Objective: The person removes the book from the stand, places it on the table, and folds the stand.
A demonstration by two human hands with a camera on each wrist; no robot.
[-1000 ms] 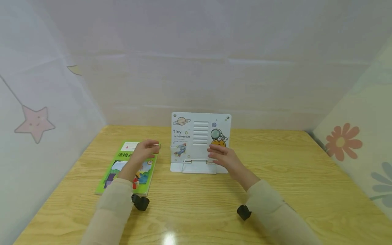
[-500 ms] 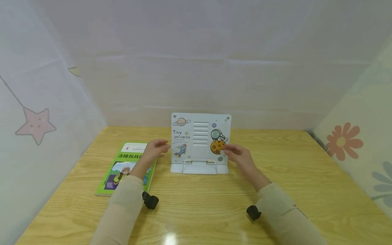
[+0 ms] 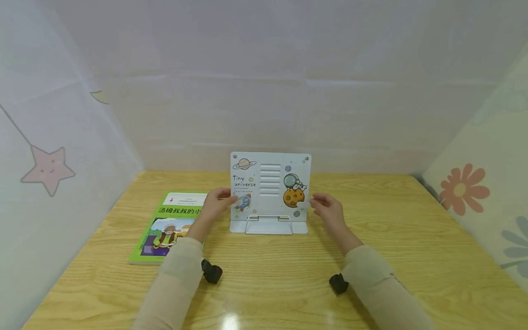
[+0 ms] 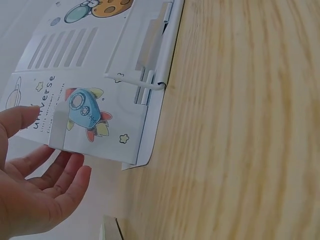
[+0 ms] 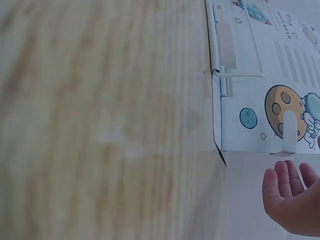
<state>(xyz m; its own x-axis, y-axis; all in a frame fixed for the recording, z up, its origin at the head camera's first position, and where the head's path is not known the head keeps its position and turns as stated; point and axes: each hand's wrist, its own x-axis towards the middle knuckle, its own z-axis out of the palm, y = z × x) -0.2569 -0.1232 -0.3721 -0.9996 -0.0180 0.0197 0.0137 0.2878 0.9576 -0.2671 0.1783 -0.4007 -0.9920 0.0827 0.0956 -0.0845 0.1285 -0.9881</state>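
A white book stand (image 3: 270,188) with space drawings and "Tiny universe" lettering stands upright on the table, its wire rest at the front. My left hand (image 3: 217,202) is at its left edge. In the left wrist view the thumb (image 4: 22,119) is over the front face, and the other fingers (image 4: 72,175) are spread at the edge near a white side clip (image 4: 58,125). My right hand (image 3: 328,208) is beside the right edge. The right wrist view shows its fingers (image 5: 282,180) loosely bent, just apart from the other clip (image 5: 290,132).
A green-covered book (image 3: 173,229) with Chinese lettering lies flat to the left, partly hidden by my left arm. The wooden table (image 3: 404,238) runs back to a pale wall sheet (image 3: 264,114). Black camera mounts (image 3: 212,271) sit on both wrists.
My left hand has moved right, from above the book to the stand's left edge. My right hand has moved right, from before the stand's face to beside its right edge. The stand stays put.
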